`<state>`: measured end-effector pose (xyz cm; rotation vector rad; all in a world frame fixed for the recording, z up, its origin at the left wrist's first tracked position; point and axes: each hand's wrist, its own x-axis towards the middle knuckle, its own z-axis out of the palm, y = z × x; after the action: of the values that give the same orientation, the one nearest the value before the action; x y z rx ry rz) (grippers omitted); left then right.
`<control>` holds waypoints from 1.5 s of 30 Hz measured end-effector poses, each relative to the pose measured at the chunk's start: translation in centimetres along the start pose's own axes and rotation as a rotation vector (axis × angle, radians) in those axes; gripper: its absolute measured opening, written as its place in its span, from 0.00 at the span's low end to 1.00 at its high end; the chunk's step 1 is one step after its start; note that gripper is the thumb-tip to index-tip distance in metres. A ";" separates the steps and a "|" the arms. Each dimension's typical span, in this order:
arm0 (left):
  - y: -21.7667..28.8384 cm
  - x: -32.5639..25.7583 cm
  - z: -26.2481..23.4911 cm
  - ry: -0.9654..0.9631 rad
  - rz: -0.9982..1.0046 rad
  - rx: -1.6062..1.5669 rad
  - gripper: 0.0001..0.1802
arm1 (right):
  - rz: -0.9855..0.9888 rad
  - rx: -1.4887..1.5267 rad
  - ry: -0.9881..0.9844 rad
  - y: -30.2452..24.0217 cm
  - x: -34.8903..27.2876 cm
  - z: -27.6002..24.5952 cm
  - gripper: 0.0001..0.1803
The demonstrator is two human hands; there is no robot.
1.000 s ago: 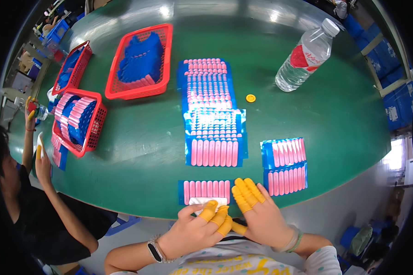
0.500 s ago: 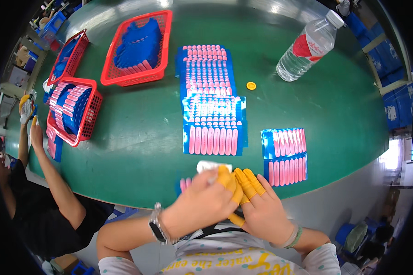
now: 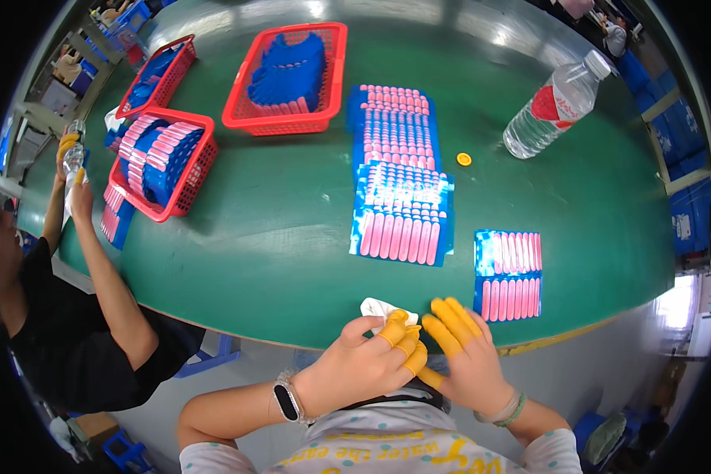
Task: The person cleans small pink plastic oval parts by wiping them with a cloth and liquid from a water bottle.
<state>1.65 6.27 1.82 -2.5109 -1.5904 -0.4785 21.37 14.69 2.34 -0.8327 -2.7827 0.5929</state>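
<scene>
Left fingers grasp one white cloth; right fingers are released. Three red perforated baskets contain blue sheets.

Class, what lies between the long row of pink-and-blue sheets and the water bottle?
The head view shows a small round yellow thing between the sheets and the bottle, on the green table.

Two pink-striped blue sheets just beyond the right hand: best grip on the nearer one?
Probably the near edge of the nearer sheet, coming in low from the person's side with the right hand. It lies flat on the table, so a fingertip would likely need to lift that edge before pinching. Its far edge meets the other sheet, so that's harder to get under.
</scene>
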 end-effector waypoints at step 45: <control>-1.6 -5.2 -0.9 0.467 -0.736 -0.215 0.07 | -0.098 -0.036 -0.103 1.3 1.6 -1.1 0.35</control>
<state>-2.03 2.23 0.87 -1.6392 -2.2730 -1.2560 20.99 16.91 2.83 -0.6863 -2.9157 0.5871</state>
